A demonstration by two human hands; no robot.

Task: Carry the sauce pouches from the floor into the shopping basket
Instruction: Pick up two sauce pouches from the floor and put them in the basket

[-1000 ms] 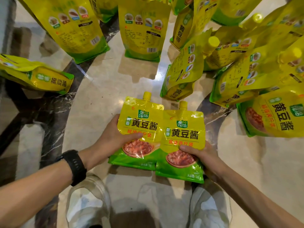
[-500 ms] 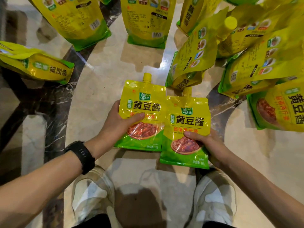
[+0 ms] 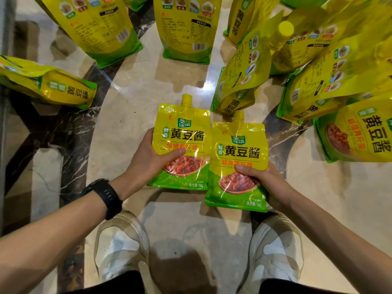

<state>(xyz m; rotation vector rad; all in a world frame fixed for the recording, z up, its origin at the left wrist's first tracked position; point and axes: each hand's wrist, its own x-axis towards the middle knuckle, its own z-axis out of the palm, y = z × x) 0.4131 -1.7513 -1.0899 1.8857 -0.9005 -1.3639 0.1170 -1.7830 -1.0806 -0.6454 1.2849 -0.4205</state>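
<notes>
Pouches in hand: 2 sauce pouches, yellow with green bases and yellow screw caps, held label-up at mid-frame above the floor (image 3: 127, 98). Left pouch (image 3: 182, 143) is gripped by the left hand (image 3: 148, 158), thumb pressed across the printed bowl, fingers hidden behind the pack. Right pouch (image 3: 238, 164) is gripped by the right hand (image 3: 265, 181), thumb on the front below the red lettering, its left edge overlapping the left pouch. Change over the last second: both pouches have risen toward the camera and now stagger, where earlier they sat level and lower; the floor stock has slid toward the top of the frame, so the person appears to be straightening up. Reading: pick-up finished, carry phase beginning. Remaining stock on the floor: 2 standing pouches at upper centre, backs showing, one (image 3: 99, 28) and another (image 3: 186, 28); 1 lying pouch (image 3: 48, 85) at far left; a leaning cluster (image 3: 318, 71) filling the upper right, count uncertain. Shopping basket: not in view, position unknown. Also present: black wristwatch (image 3: 105, 197) on the left wrist, 2 pale shoes (image 3: 121, 240) at the bottom of the frame. Outstanding: many pouches left, several more trips likely.
</notes>
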